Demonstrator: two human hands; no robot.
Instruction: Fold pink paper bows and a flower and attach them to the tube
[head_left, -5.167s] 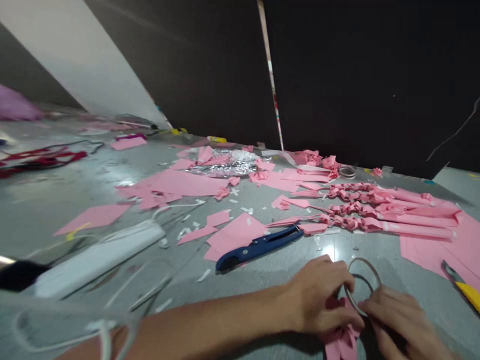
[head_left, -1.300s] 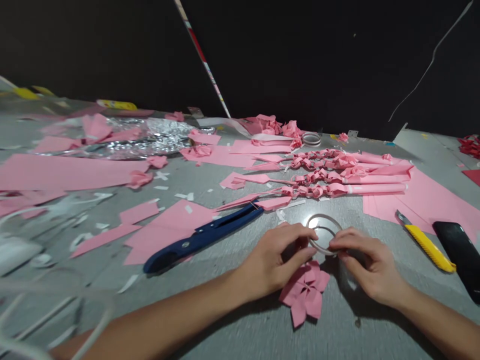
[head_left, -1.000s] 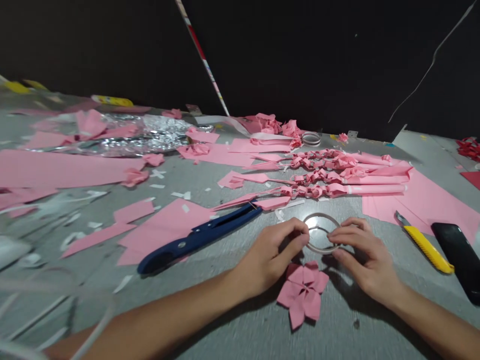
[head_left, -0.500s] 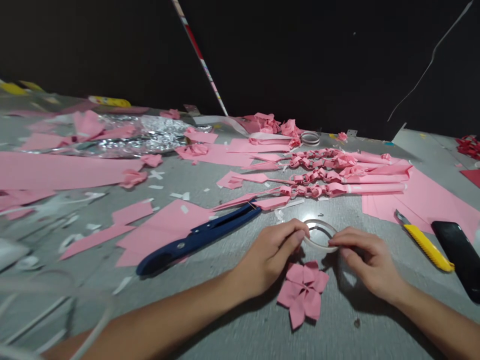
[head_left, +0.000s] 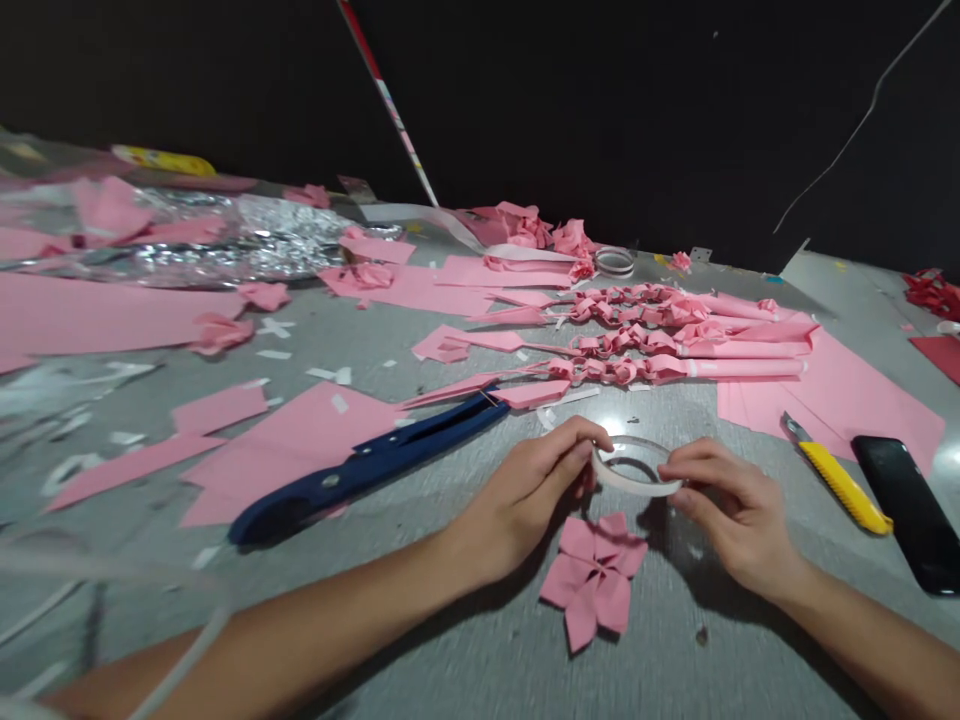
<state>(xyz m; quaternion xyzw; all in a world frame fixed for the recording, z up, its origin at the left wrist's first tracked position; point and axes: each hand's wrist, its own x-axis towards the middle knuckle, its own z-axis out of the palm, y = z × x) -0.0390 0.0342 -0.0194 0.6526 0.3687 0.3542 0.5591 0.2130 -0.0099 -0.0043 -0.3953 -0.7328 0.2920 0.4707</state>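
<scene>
One tape roll point(head_left: 637, 486), gripped by my left fingers point(head_left: 594, 434) and right fingers point(head_left: 703, 464), well short of the surface's point(head_left: 450, 655) far edge; no strip visibly loosened. One paper flower point(head_left: 595, 582): seemingly fully folded, unattached.

Lower left, we find a white cord point(head_left: 189, 660) blurred and cut off; rightward, a red sheet point(head_left: 941, 356) cropped; parts of the white ring point(head_left: 637, 487) we lose behind left hand point(head_left: 517, 497) and right hand point(head_left: 739, 515) fingers; dark speck point(head_left: 702, 636) too small to identify.
</scene>
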